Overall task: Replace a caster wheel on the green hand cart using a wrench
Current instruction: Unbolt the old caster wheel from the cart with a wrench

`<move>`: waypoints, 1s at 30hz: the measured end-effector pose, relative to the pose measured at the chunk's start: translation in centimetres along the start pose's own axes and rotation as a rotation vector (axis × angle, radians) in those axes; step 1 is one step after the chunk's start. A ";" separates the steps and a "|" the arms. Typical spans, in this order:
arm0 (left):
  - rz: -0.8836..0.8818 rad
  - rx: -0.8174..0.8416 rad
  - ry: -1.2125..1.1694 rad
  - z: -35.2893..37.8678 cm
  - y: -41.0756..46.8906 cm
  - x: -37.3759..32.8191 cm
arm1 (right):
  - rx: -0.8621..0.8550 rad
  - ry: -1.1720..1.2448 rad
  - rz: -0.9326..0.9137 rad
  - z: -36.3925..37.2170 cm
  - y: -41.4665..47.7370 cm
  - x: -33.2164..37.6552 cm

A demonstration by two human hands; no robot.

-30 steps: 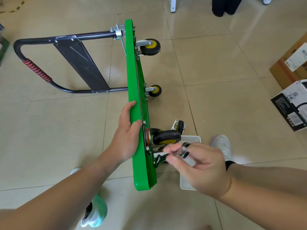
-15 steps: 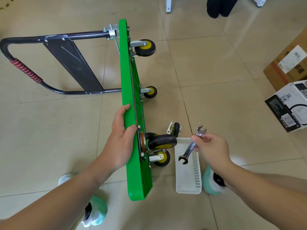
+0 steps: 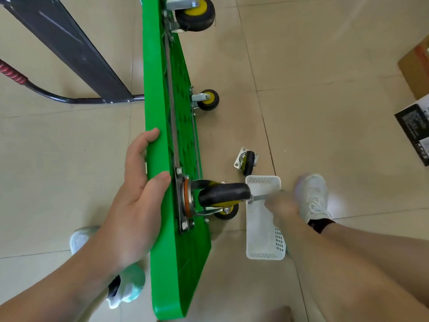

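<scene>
Caster swap looks nearly done
The left hand (image 3: 137, 205) grips the green cart (image 3: 157, 101); the blurred right hand (image 3: 282, 205) holds the wrench (image 3: 257, 198) over the basket (image 3: 264, 255); a loose caster (image 3: 248, 165) lies nearby.

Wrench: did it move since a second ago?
Yes. The wrench, in the right hand, came away from the green cart, rightward, and is now over the white basket, its head at the basket's left rim.
</scene>
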State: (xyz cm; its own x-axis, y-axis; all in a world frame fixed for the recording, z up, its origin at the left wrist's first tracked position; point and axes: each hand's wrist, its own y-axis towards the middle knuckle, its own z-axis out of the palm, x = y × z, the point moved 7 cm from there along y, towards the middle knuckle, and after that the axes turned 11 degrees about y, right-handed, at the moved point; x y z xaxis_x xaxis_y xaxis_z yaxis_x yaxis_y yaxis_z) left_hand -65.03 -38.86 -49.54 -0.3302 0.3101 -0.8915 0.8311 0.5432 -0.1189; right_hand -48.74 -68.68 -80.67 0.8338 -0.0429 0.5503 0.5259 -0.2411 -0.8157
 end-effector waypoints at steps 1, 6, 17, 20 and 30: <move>-0.003 -0.002 -0.027 0.0 0.0 0.3 | 0.008 0.031 0.026 0.3 0.3 -0.4; -0.013 0.021 -0.097 0.2 0.0 1.5 | 0.153 0.119 0.118 2.3 1.6 -1.2; -0.042 0.044 0.070 0.5 -0.2 -0.4 | 0.293 -0.434 -0.016 4.3 -10.5 9.2; -0.056 0.071 0.071 0.6 -0.1 -0.9 | 0.414 -0.592 -0.376 6.0 -18.3 16.6; -0.032 0.163 0.115 0.9 0.2 -1.1 | 0.782 -0.849 -0.792 10.2 -34.0 14.5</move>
State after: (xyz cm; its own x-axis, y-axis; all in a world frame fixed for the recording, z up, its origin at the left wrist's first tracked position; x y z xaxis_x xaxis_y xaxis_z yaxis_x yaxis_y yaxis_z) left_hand -64.09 -39.80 -48.95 -0.3984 0.3867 -0.8317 0.8778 0.4236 -0.2236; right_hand -52.80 -51.17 -46.75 -0.0267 0.5088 0.8605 0.6201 0.6836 -0.3850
